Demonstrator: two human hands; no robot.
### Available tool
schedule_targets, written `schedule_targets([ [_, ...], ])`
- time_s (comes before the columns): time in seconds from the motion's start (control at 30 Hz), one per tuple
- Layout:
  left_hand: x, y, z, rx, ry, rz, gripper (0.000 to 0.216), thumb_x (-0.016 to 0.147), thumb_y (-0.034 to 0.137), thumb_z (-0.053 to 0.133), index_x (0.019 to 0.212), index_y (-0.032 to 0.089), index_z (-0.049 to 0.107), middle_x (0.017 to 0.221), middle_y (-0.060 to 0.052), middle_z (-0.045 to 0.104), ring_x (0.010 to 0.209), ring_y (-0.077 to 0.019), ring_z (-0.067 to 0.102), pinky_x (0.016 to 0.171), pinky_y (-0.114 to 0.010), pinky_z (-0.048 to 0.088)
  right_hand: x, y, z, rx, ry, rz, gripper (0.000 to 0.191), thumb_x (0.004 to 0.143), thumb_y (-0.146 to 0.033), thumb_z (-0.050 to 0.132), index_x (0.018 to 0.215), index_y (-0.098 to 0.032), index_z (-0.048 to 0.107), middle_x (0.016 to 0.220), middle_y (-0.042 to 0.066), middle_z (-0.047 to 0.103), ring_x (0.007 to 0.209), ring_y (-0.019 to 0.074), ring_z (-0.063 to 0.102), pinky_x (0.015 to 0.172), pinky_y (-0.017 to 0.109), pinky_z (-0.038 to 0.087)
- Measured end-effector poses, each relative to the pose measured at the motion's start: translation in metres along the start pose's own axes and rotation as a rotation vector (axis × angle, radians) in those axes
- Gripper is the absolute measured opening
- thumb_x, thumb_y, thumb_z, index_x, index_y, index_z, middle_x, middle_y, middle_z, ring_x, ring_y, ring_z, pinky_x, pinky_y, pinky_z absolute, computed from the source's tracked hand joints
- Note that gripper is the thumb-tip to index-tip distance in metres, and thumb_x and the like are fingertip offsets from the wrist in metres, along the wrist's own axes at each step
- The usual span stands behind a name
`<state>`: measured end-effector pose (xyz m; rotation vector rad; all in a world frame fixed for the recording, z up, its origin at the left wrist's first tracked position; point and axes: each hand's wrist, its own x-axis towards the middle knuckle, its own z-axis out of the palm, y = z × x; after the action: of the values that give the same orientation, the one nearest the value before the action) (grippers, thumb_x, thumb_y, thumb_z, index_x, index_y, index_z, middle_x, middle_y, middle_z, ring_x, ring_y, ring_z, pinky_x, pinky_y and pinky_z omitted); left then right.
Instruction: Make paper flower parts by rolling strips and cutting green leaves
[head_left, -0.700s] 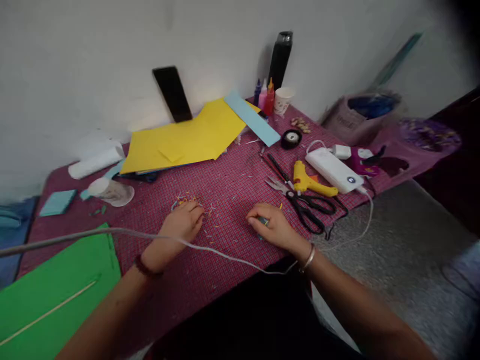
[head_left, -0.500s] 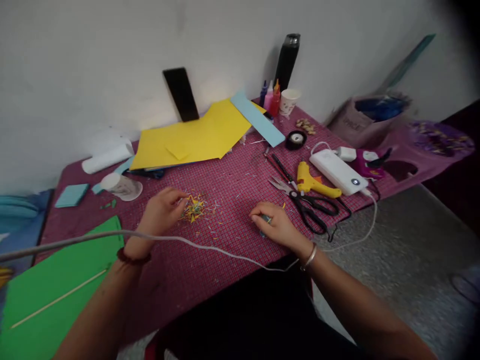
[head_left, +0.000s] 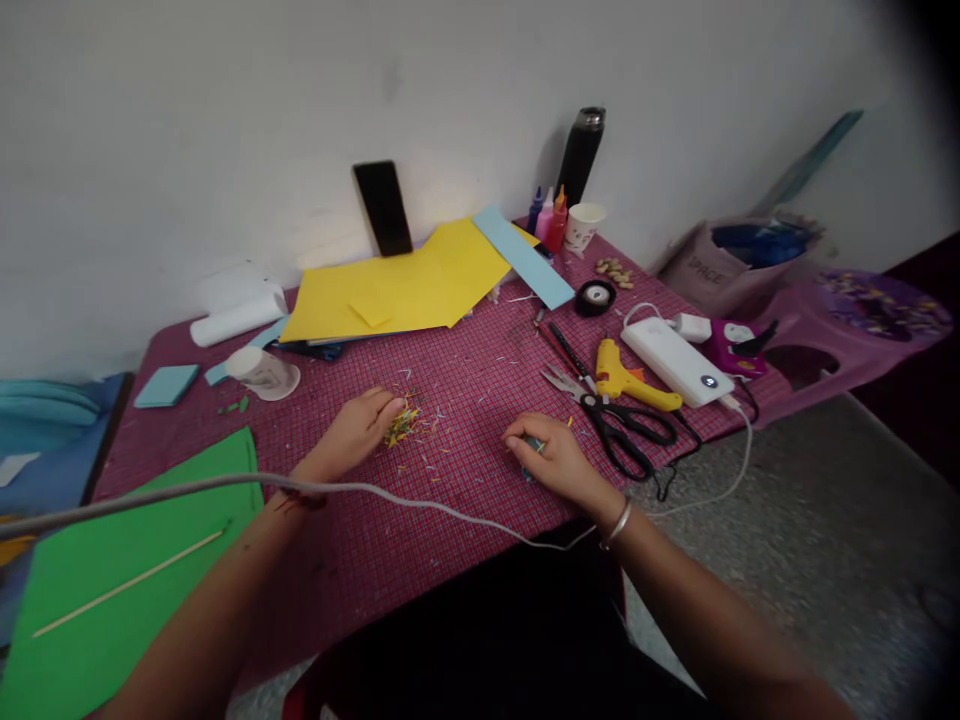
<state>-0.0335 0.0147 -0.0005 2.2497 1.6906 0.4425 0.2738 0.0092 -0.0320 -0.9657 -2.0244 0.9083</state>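
A small heap of yellow, white and blue paper scraps [head_left: 403,428] lies on the checked cloth. My left hand [head_left: 362,425] is at the heap's left side with its fingers curled together over the scraps, and its fingertips are partly hidden. To the right, my right hand [head_left: 551,450] rests low over the cloth, closed around a small light blue piece [head_left: 534,444] that looks like paper; most of it is covered by the fingers. Black-handled scissors [head_left: 611,420] lie just right of that hand.
A white cable [head_left: 420,497] runs across in front of both hands. At right lie a yellow glue gun [head_left: 630,380] and a white power bank [head_left: 675,358]. Yellow sheets [head_left: 405,290] and a leaning phone [head_left: 383,207] are at the back. A paper cup [head_left: 259,370] and green sheet [head_left: 150,550] are left.
My left hand has moved right and closed in on the scrap heap, its fingers more curled than before. My right hand stays almost in place. The whole view has shifted slightly.
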Motion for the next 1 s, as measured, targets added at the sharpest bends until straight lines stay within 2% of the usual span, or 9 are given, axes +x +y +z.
schedule_targets([
  [0.2,-0.027,-0.012,-0.018,-0.004,0.226,-0.092,0.015,0.085,0.025,0.049,0.076,0.018,0.060,0.076,-0.002,0.056,0.072,-0.0165,0.056,0.067,-0.029,0.045,-0.002,0.000,-0.001,-0.004,-0.016,0.005,0.014,0.088,-0.021,0.051,0.076,-0.019,0.059,0.074,0.002,0.063,0.074,0.0167,0.058,0.072,0.030,0.043],
  [0.27,-0.039,-0.008,-0.010,0.023,0.256,-0.082,0.017,0.085,0.020,0.046,0.082,0.018,0.063,0.080,-0.004,0.058,0.076,-0.0177,0.058,0.069,-0.031,0.048,-0.003,0.001,-0.001,-0.004,-0.016,0.009,0.014,0.088,-0.020,0.051,0.077,-0.019,0.059,0.074,0.002,0.062,0.074,0.0166,0.058,0.072,0.030,0.043],
  [0.37,-0.059,0.022,0.012,0.059,0.237,-0.022,0.025,0.091,0.019,0.040,0.097,0.017,0.064,0.095,-0.008,0.062,0.091,-0.0203,0.060,0.082,-0.037,0.051,-0.003,0.001,-0.001,-0.005,-0.013,0.021,0.013,0.088,-0.019,0.052,0.077,-0.020,0.059,0.074,0.001,0.062,0.074,0.0165,0.058,0.072,0.030,0.043],
  [0.43,-0.071,0.052,0.028,0.074,0.141,0.109,0.028,0.092,0.026,0.045,0.115,0.016,0.058,0.120,-0.013,0.060,0.113,-0.0236,0.054,0.098,-0.042,0.044,-0.004,0.002,-0.001,-0.007,-0.014,0.025,0.013,0.088,-0.019,0.053,0.078,-0.020,0.060,0.074,0.001,0.062,0.074,0.0164,0.058,0.072,0.030,0.043],
  [0.53,-0.082,0.093,0.046,0.080,-0.165,0.409,0.058,0.090,0.045,0.051,0.140,0.020,0.039,0.148,-0.010,0.042,0.138,-0.0264,0.033,0.112,-0.046,0.028,-0.004,0.002,-0.001,-0.015,-0.002,0.017,0.013,0.089,-0.020,0.053,0.078,-0.020,0.060,0.074,0.001,0.062,0.074,0.0162,0.057,0.072,0.030,0.043],
  [0.67,-0.081,0.102,0.058,0.070,-0.361,0.594,0.078,0.086,0.066,0.039,0.147,0.019,0.027,0.155,-0.008,0.030,0.143,-0.0241,0.023,0.117,-0.042,0.014,-0.005,0.003,-0.001,-0.018,0.003,0.015,0.012,0.089,-0.021,0.053,0.080,-0.020,0.061,0.075,0.001,0.063,0.074,0.0160,0.058,0.071,0.029,0.043],
  [0.77,-0.070,0.072,0.054,0.143,-0.326,0.493,0.085,0.083,0.070,0.038,0.149,0.018,0.024,0.155,-0.010,0.029,0.144,-0.0249,0.022,0.117,-0.043,0.011,-0.005,0.003,-0.001,-0.013,0.001,0.012,0.011,0.089,-0.021,0.053,0.081,-0.020,0.061,0.075,0.001,0.063,0.075,0.0162,0.058,0.071,0.029,0.044],
  [0.87,-0.059,0.039,0.039,0.263,-0.167,0.280,0.084,0.086,0.066,0.039,0.149,0.015,0.022,0.155,-0.015,0.028,0.144,-0.0290,0.020,0.116,-0.048,0.010,-0.005,0.003,-0.002,-0.011,-0.012,0.024,0.012,0.089,-0.021,0.053,0.080,-0.020,0.061,0.075,0.002,0.062,0.074,0.0163,0.058,0.072,0.030,0.044],
  [1.0,-0.053,0.039,0.028,0.321,0.071,0.053,0.079,0.089,0.060,0.039,0.149,0.012,0.020,0.154,-0.020,0.026,0.143,-0.0337,0.021,0.114,-0.055,0.010,-0.005,0.001,-0.003,-0.017,-0.021,0.045,0.013,0.089,-0.022,0.053,0.080,-0.020,0.061,0.075,0.002,0.062,0.074,0.0169,0.058,0.072,0.031,0.044],
])
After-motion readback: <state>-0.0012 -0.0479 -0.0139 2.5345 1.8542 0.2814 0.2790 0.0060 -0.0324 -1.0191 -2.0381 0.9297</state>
